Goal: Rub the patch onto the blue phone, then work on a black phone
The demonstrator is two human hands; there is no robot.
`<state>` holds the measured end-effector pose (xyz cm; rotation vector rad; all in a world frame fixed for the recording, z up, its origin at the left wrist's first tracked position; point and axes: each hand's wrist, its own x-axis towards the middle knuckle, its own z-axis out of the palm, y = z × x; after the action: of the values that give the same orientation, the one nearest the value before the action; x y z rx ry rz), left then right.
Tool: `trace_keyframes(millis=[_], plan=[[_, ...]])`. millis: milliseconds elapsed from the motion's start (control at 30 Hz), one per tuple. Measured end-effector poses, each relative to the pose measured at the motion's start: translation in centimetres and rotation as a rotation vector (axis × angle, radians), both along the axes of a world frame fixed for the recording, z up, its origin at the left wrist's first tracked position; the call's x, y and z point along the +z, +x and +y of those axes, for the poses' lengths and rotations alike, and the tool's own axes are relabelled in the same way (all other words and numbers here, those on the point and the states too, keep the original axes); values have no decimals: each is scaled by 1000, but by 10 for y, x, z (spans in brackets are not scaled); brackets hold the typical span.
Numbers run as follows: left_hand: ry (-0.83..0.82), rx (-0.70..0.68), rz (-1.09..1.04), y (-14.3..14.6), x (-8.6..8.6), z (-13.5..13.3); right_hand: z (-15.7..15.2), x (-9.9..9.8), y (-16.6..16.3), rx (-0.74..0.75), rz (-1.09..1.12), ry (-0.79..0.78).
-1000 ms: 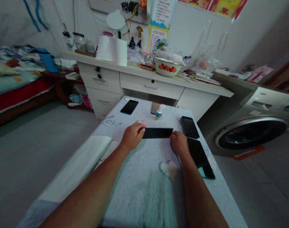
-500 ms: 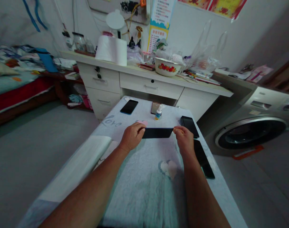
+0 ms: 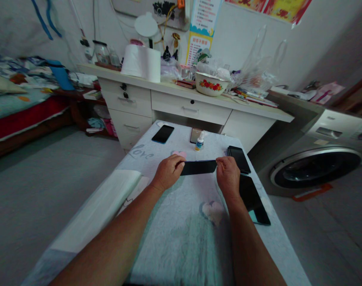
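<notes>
Pale grey-green cloth (image 3: 175, 238) covers a long narrow table, seen from above by the person working at it. Both bare forearms reach forward. Between the hands, lying crosswise at the middle of the cloth, is a black phone (image 3: 198, 167), screen dark. The left hand (image 3: 168, 171) is curled closed over its left end. The right hand (image 3: 228, 174) pinches its right end between thumb and fingers. So the two hands sit apart, each clamped on one end of the same device, which rests low on the cloth or just above it; which of the two is hard to tell. Just beyond the left hand lies a small pink pad (image 3: 179, 153). Farther back a little white bottle (image 3: 199, 141) stands upright with its cap on. Four other dark devices lie around: one at the far left (image 3: 162, 134), one behind the bottle (image 3: 194, 135), one to the right (image 3: 239, 159), and a larger one (image 3: 254, 198) partly under the right wrist. Judging from this, the work on the held phone looks to be at its start, with only the grip made: the bottle is closed, the pad lies unused, and the other devices lie flat with no hand on them. Behind the table stand a cluttered white desk (image 3: 199, 104) and a washing machine (image 3: 318, 163).
</notes>
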<state>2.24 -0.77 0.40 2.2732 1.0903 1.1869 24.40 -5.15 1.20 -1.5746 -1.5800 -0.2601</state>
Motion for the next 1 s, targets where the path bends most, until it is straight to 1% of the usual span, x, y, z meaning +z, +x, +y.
trace_keyframes(millis=[267, 333, 433, 500, 567, 700, 1000], plan=[[-8, -25, 19, 3, -4, 0, -2, 2, -18, 106, -75, -42], [-13, -32, 20, 4, -3, -1, -2, 3, -17, 85, -62, -9], [-13, -46, 18, 4, -2, -2, -2, 4, -9, -20, -37, 43], [-10, -51, 18, 4, -3, -2, -1, 3, -4, -64, -40, 32], [-7, -50, 17, 4, -3, -2, 0, 2, -1, -66, -60, 2], [-11, -45, 16, 4, -4, -1, 1, 0, -6, -19, -92, -25], [-20, -50, 10, 3, -2, -3, -3, 2, -30, 125, -89, -43]])
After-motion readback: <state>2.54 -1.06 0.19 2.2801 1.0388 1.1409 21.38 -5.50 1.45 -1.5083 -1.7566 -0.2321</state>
